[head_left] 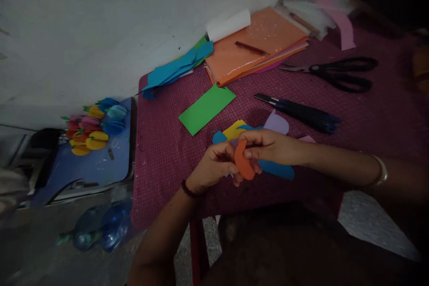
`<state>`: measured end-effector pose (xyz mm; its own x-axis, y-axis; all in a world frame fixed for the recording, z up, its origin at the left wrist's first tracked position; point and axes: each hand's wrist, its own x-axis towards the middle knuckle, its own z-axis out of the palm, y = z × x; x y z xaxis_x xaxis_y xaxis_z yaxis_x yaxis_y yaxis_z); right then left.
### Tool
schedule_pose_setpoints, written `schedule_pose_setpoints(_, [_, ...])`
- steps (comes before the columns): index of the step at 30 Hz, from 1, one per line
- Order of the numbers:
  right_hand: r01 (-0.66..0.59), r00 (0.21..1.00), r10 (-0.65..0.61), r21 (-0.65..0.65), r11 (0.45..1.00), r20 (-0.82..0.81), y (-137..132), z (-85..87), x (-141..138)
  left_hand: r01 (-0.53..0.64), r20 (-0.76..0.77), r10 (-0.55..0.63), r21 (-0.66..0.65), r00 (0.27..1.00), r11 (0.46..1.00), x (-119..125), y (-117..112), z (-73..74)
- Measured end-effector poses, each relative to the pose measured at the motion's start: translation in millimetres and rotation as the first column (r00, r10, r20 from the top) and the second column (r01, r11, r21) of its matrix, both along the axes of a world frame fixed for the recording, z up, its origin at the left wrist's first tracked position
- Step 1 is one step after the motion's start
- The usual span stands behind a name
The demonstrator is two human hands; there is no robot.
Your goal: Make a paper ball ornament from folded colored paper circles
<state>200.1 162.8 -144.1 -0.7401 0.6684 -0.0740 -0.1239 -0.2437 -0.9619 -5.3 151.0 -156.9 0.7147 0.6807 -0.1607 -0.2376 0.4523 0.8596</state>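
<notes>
Paper [244,161], orange and curved, sits between our two hands, over the table [161,152]. Our left hand [214,163] holds its left side with thumb and fingers, while our right hand [266,146] pinches the upper right, thumb on the face; so thin a piece probably needs both grips to keep steady. Neither hand is spread wide. Just beyond our fingers lie a yellow piece [234,129] and a lilac piece [277,123], with a blue strip [278,170] under our right hand, presumably for easy reach. Beyond our left hand is a green sheet [207,109]. Beyond our right, the cutter [301,114] and, farther, the scissors [345,73] perhaps lie there to leave us room. Well left of our hands, paper balls [97,140] rest on a blue board [83,167], likely apart to avoid crushing.
</notes>
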Motion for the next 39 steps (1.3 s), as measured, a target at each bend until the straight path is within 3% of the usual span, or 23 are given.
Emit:
schedule_pose_setpoints(7, [-0.023,1.000,0.023,0.020,1.000,0.018,-1,-2.3,-1,0.025,0.092,-0.025,-0.004,0.995,1.000,1,-2,7.4])
schedule_pose_setpoints(19, [-0.031,0.999,0.031,-0.020,0.999,-0.014,-1,-4.7,0,-0.013,-0.019,0.013,-0.024,1.000,1.000,-2,-4,5.3])
schedule_pose_setpoints(27, [-0.019,1.000,0.019,-0.023,1.000,-0.015,-2,-5.4,0,-0.006,-0.016,0.006,-0.030,1.000,1.000,-2,-4,10.5])
schedule_pose_setpoints(39, [-0.029,0.997,0.024,-0.068,0.997,-0.067,-3,-5.9,0,-0.002,0.000,0.002,-0.031,1.000,1.000,-2,-4,4.9])
